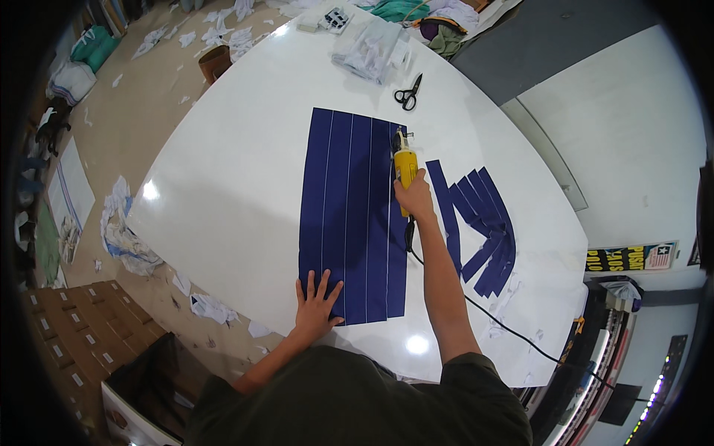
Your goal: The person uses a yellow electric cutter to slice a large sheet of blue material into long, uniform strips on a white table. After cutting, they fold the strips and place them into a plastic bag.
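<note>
Navy blue fabric (335, 201), marked with pale lengthwise lines, lies flat on the white table (230, 178). My left hand (316, 308) is spread on its near left corner, fingers apart, pressing on the cloth. In my right hand (415, 197) is a yellow electric fabric cutter (405, 165), gripped by its body. The cutter's head is at the far right part of the fabric, along the rightmost strip. A black cord (506, 327) runs from it toward the lower right. Cut navy strips (487, 215) lie in a folded pile to the right, with one long strip (446, 208) beside them.
Black scissors (407, 95) lie beyond the fabric, near a clear plastic bag of white material (368, 56). Cardboard boxes (85, 342) are stacked at the lower left. White scraps (212, 308) litter the floor. A brown bin (216, 63) stands by the table's far left edge.
</note>
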`<state>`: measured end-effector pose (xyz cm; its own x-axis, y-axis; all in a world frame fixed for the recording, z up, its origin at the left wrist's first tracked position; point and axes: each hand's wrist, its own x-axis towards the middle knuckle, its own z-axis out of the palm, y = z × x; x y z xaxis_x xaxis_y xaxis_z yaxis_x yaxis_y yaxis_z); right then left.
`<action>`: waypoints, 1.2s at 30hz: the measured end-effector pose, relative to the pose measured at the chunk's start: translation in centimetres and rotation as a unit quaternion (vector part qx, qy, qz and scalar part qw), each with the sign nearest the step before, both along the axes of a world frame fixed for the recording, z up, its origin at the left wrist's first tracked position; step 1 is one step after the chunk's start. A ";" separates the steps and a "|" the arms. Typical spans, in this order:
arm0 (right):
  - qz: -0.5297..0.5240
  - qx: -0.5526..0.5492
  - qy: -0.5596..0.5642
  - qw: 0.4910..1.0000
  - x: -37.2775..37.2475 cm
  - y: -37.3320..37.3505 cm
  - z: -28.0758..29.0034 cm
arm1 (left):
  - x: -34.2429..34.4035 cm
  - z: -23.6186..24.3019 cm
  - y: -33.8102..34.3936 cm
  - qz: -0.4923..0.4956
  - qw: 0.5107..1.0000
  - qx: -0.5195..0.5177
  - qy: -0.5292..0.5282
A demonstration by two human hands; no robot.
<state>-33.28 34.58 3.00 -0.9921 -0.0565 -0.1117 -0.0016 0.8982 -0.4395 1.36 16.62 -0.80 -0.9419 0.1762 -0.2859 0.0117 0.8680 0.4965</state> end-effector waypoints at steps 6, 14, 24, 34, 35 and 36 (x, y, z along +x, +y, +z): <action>0.002 0.004 0.001 1.000 -3.0 -0.1 -0.6 | -0.2 0.2 -0.1 0.002 1.000 0.011 0.003; -0.004 0.004 -0.023 1.000 -5.2 -1.7 0.7 | 0.0 -0.3 -0.2 -0.004 1.000 0.017 0.013; -0.005 0.009 -0.033 0.999 -7.6 -2.5 1.0 | -0.1 -0.4 -0.2 -0.007 1.000 0.006 0.015; -0.008 0.007 -0.037 0.999 -8.9 -2.9 0.7 | 0.0 -0.6 -0.2 -0.007 1.000 -0.001 0.019; -0.009 0.009 -0.035 0.999 -9.1 -3.0 0.6 | 0.0 -0.4 -0.2 -0.003 1.000 0.004 0.012; -0.011 0.013 -0.028 0.999 -9.3 -3.0 0.4 | 0.2 -0.1 -0.1 0.001 1.000 0.010 0.005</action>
